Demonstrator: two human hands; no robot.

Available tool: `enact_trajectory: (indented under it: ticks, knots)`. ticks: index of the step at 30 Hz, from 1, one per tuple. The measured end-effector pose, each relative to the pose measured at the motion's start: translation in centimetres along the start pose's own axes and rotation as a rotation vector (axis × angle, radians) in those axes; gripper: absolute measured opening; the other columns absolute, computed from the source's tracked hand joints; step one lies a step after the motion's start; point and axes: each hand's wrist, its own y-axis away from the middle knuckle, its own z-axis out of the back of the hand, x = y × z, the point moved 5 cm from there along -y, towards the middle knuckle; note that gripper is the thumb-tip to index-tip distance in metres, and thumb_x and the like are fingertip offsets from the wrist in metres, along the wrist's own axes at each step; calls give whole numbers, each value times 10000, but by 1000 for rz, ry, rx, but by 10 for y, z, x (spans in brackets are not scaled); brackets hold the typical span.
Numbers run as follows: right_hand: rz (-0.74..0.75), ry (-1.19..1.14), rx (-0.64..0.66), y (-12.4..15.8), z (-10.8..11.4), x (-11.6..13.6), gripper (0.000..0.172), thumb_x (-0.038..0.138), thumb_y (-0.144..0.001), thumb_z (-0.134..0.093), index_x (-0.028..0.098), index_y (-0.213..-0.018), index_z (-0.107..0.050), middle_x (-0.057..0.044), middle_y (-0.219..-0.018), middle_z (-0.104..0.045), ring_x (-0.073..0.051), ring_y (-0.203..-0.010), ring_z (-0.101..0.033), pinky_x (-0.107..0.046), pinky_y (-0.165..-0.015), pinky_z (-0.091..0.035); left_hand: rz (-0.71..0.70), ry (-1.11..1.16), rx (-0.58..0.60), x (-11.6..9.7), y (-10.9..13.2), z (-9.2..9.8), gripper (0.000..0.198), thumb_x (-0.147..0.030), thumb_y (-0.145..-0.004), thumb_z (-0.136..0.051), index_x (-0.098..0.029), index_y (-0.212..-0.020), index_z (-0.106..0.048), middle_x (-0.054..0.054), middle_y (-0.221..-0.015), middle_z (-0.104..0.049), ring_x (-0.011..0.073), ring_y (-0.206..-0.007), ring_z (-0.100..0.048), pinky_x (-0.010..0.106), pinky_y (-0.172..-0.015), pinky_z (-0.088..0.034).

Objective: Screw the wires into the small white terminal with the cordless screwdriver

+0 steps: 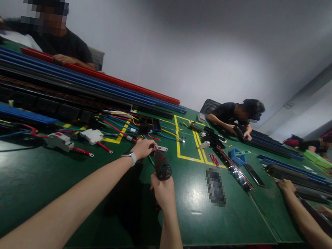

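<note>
My right hand (164,191) is wrapped round the grip of a dark power screwdriver (162,166), which points away from me over the green table. At its front end my left hand (142,149), with a pale watch on the wrist, is closed on a small white circuit breaker (162,149) with a red mark. The screwdriver partly covers the breaker, so where the bit touches cannot be seen. Red wire leads (115,127) run towards the left fingers. Farther left lie two more white breakers, one nearer (60,141) and one behind it (92,135), with red leads ending in metal lugs.
Long blue rails (97,82) and a red rail (113,78) lie across the back left. Right of me are a pixelated flat object (216,186), red-handled pliers (214,160) and a blue bin (238,156). Co-workers sit opposite; another's arm (299,211) reaches in at right.
</note>
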Motion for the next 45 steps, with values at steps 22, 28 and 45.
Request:
enact_trajectory:
  ticks: [22,28,45]
  knots:
    - [18,-23,11,-2,-2,-3,145,294,-846,-544,178,-860,-630,13,-606,-614,-159,-554,-589,-236,-521,-409,13,-16,-3,5,-3,-6,276,-361,-888,-612,-295,-1130,-729,54,-1147,-748,260,-1129,-644,405,-1026,-393]
    - [4,-32,7,-2,-3,-5,159,304,-841,-552,176,-887,-635,10,-623,-614,-160,-553,-592,-236,-517,-414,-15,-14,-22,6,-3,-6,261,-367,-894,-601,-311,-1111,-735,40,-1123,-754,263,-1112,-649,415,-1018,-392]
    - [17,-13,8,-2,-1,-3,123,285,-844,-558,183,-838,-627,8,-627,-621,-162,-568,-613,-232,-531,-424,-7,-6,-16,4,-2,-4,268,-382,-890,-605,-306,-1118,-726,32,-1140,-753,255,-1106,-651,397,-1009,-399]
